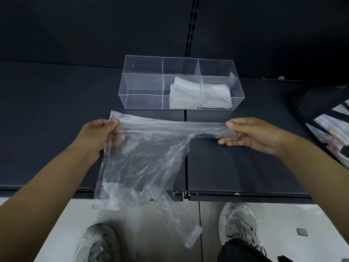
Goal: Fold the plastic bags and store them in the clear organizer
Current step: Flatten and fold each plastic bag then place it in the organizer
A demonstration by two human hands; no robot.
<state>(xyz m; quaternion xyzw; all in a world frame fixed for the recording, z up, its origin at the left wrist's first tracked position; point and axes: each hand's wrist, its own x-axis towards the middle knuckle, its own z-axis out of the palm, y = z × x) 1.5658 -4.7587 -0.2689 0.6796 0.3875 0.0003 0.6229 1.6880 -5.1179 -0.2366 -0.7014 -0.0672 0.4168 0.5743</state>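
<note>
A clear plastic bag (143, 163) hangs stretched between my two hands above the dark shelf. My left hand (98, 132) pinches its upper left corner. My right hand (253, 135) pinches the bunched upper right end. The bag's lower part droops past the shelf's front edge toward the floor. Behind it stands the clear organizer (143, 86) with several compartments. Folded plastic bags (188, 95) lie stacked in its middle and right front compartments; the left compartments look empty.
The dark shelf (245, 171) runs across the view, with a seam down its middle. A dark bag with printed packets (324, 118) lies at the right edge. Below are a pale floor and my two grey shoes (238, 225).
</note>
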